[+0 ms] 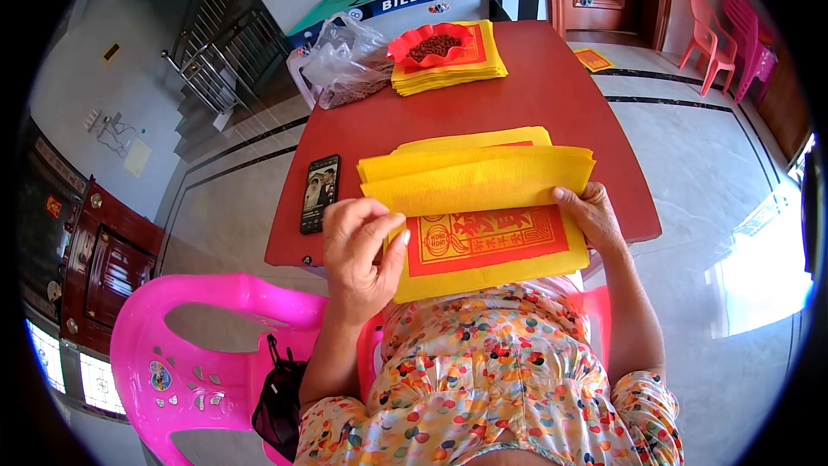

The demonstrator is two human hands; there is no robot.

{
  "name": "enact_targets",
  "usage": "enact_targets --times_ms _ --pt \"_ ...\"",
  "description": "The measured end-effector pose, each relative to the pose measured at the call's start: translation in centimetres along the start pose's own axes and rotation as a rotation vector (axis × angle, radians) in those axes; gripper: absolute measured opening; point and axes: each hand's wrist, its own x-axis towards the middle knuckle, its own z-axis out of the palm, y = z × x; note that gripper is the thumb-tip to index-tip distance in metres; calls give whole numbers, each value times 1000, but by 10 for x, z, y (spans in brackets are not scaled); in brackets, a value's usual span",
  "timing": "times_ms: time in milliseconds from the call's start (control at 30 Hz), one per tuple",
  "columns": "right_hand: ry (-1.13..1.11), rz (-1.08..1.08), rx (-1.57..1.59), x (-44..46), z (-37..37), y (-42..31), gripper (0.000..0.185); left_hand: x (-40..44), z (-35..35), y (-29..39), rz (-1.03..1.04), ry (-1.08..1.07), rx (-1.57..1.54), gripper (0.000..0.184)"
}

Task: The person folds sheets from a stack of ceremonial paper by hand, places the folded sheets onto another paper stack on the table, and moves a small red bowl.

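Observation:
A stack of yellow joss paper (492, 263) with a red printed panel and gold characters lies at the table's near edge, over my lap. Its upper sheets are folded over into a yellow flap (483, 179). My right hand (593, 217) grips the right side of the paper, thumb on top and fingers behind. At the left edge, my left hand (364, 246) is closed in a pinch against the joss paper. More yellow sheets show behind the flap.
A phone (320, 194) lies left on the red table (578, 91). Farther back are a clear plastic bag (349, 65) and a red dish (431, 45) of small brown pieces on another paper stack (487, 69). A pink chair (224, 293) holding a black bag (280, 401) stands at my left.

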Motion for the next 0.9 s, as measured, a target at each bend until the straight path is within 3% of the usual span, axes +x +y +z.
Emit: enact_targets --times_ms 100,200,267,367,467,900 --pt "19 6 24 -1 2 -2 34 -4 1 1 3 -268 -283 15" --pt "27 12 20 -1 3 -3 34 -12 8 -3 22 -418 -328 14" --pt "28 15 23 -1 2 -2 34 -14 9 -4 10 -674 -246 23" --pt "30 14 18 0 1 0 34 -15 9 -7 -37 -866 -255 35" --pt "35 15 9 -1 2 0 34 -16 10 -8 -58 -942 -248 43" --pt "32 12 -20 0 1 -1 33 -19 12 -12 -29 -934 -246 43"
